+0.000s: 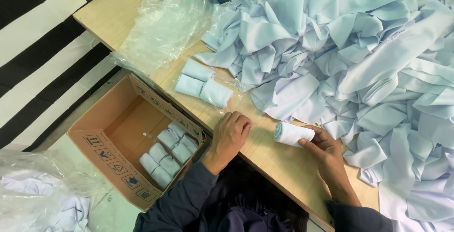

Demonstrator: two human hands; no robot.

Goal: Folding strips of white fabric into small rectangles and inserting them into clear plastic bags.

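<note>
On table, fabric roll (292,133) lying crosswise, right hand (326,149)

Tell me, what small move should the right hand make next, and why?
Probably carry the rolled cloth in the right hand over to the three rolls on the table. It looks fully rolled, and the left hand rests flat, empty.

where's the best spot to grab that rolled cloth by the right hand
Probably around the middle of the rolled cloth, coming from above. It lies on its side on the table, so fingers can wrap the round body. The right hand already holds its right end; the left hand rests flat nearby.
</note>
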